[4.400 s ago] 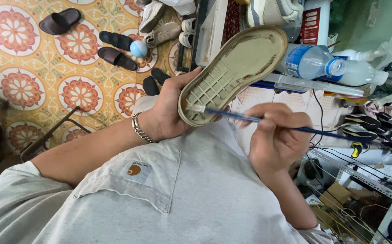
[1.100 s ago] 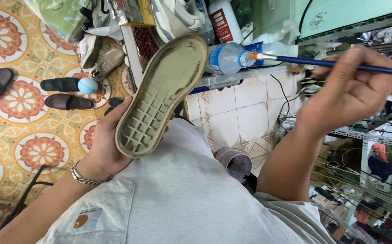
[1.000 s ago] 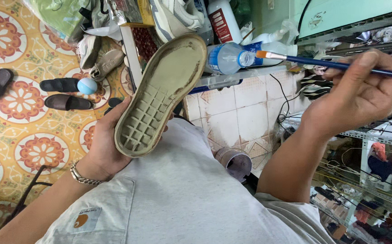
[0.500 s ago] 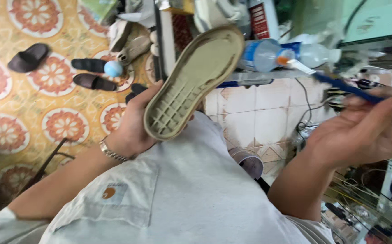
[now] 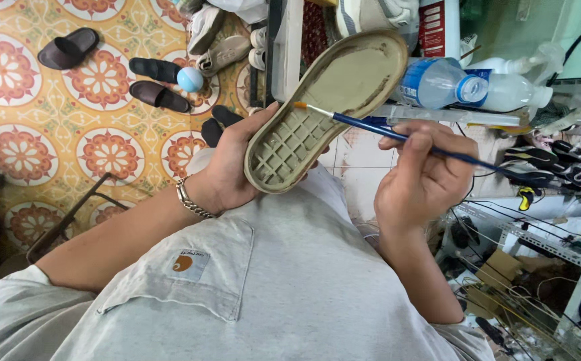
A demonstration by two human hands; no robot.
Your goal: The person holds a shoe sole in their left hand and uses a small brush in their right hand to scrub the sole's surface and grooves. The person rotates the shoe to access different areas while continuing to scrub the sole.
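Left hand (image 5: 227, 170) wrapped around the sole (image 5: 327, 107) from behind at the heel end, fingers pressed to its back, gridded inner face toward the camera, toe pointing to 1 o'clock. Right hand (image 5: 421, 180) pinching the blue brush (image 5: 397, 136) between thumb and fingers partway along the handle. Change vs 1 s ago: the brush was out at 2 o'clock, tip up by the bottle (image 5: 441, 81) on the shelf, well apart from the sole. Now the orange-ferruled tip is in contact with the sole, at the edge where grid meets the smooth forefoot, handle trailing off to 4 o'clock. Sole itself sits at roughly the same angle in the left hand, so I read this as the brush being back on the surface for another pass. Sandals (image 5: 156, 83) on the patterned floor (image 5: 23, 154) at 10 o'clock, untouched. Can't tell whether the bristles carry anything.
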